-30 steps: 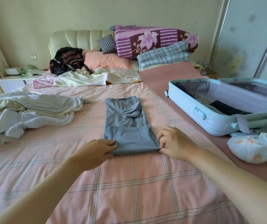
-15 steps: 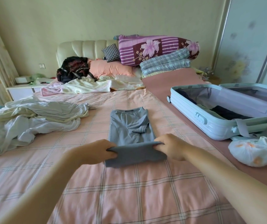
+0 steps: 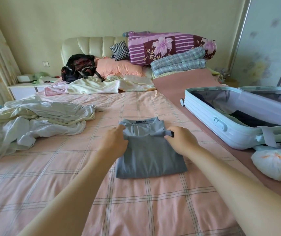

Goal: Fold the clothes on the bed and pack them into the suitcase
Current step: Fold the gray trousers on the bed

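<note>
As left hand (image 3: 114, 144) and right hand (image 3: 182, 142) seemingly pinch grey shirt (image 3: 150, 160) along its fold, pink sheet (image 3: 136, 212) surrounds it.

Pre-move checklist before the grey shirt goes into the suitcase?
1. Fold: grey collared shirt lies doubled on the bed, collar showing past the top layer's edge: ok.
2. Grip, right hand: fingers curled on that edge by the sleeve: ok.
3. Grip, left hand: on the same edge, pinching or just resting: cannot tell.
4. Light blue hard-shell suitcase: open, to the right of the shirt: ok.
5. Room inside: dark clothes in it, bare lining visible: ok.
6. Path: white cloth bundle with orange print lies by the suitcase's near end, off the direct line: ok.
</note>
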Tool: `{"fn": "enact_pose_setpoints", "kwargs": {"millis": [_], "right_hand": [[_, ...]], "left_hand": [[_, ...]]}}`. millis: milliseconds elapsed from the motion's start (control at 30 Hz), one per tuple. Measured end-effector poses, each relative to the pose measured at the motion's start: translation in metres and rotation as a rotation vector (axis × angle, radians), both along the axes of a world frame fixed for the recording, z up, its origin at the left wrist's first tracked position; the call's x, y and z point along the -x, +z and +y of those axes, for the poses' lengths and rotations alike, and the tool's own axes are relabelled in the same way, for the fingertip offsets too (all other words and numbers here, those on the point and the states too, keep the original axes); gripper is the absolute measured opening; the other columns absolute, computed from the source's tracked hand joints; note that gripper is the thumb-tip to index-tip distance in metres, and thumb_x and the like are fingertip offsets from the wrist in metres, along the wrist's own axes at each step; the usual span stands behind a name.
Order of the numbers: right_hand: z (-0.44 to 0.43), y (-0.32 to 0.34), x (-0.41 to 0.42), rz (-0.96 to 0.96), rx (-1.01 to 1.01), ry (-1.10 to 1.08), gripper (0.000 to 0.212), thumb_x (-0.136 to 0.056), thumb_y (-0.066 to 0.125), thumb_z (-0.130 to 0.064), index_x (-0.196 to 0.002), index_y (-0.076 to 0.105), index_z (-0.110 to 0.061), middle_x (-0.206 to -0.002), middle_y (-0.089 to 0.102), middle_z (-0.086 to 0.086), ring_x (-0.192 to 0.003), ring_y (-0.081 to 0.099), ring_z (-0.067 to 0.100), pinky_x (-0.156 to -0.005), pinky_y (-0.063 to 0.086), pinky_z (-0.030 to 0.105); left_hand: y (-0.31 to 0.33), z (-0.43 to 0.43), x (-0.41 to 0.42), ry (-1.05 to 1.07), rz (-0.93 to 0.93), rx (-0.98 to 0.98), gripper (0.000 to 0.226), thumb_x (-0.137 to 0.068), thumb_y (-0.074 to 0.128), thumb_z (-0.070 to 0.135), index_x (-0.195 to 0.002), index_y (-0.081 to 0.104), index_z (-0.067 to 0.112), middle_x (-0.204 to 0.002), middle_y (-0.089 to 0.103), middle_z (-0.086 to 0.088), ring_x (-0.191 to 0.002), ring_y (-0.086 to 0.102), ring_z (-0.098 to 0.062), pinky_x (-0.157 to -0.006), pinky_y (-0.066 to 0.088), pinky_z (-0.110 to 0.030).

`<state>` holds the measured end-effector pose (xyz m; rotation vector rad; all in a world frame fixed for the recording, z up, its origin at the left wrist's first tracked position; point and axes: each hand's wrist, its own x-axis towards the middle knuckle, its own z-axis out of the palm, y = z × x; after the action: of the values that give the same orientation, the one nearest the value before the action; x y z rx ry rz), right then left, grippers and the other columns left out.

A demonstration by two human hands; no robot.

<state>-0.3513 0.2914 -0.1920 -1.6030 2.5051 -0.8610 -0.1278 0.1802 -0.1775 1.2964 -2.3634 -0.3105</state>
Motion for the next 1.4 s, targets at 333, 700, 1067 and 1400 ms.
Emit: {"fn": "enact_pose_setpoints", "kwargs": {"millis": [333,700,1067,1400], "right_hand": [[-0.021,-0.030,-0.025,0.052,-0.290,0.349,0.051,-0.106,0.042,-0.039,-0.155,0.036,-0.026,-0.164,0.028,0.000,-0.152,0.022,0.015,-0.123,0.015,0.029],[0.013,-0.030,-0.009,0.422,-0.319,0.353,0.073,-0.100,0.041,-0.059,-0.161,0.018,-0.025,-0.169,0.003,0.004,-0.155,0.001,0.018,-0.125,0.002,0.034],[0.041,-0.020,-0.026,0.248,-0.408,0.365,0.071,-0.088,0.057,-0.028,-0.155,0.034,-0.033,-0.163,0.029,-0.003,-0.147,0.033,0.016,-0.116,0.031,0.030],[0.040,0.023,-0.009,-0.277,-0.136,0.337,0.025,-0.070,0.059,-0.024,-0.059,0.038,-0.014,-0.059,0.039,-0.004,-0.058,0.037,0.014,-0.060,0.030,0.034]], "left_hand": [[-0.047,0.011,0.024,-0.321,-0.395,-0.031,0.063,-0.101,0.028,0.058,-0.157,0.016,0.032,-0.163,0.018,0.007,-0.150,0.013,-0.018,-0.122,0.010,-0.038],[-0.034,0.007,-0.004,-0.342,-0.511,0.001,0.078,-0.097,0.037,0.064,-0.159,0.012,0.024,-0.166,0.004,0.005,-0.152,0.002,-0.016,-0.124,0.004,-0.039],[-0.029,0.035,-0.028,-0.396,-0.420,-0.038,0.064,-0.085,0.061,0.042,-0.146,0.043,0.037,-0.150,0.044,0.010,-0.135,0.045,-0.021,-0.104,0.041,-0.027],[0.025,0.021,-0.048,-0.334,-0.003,-0.481,0.020,-0.080,0.071,0.027,-0.079,0.066,0.007,-0.065,0.055,0.004,-0.061,0.048,-0.009,-0.057,0.040,-0.023]]}}
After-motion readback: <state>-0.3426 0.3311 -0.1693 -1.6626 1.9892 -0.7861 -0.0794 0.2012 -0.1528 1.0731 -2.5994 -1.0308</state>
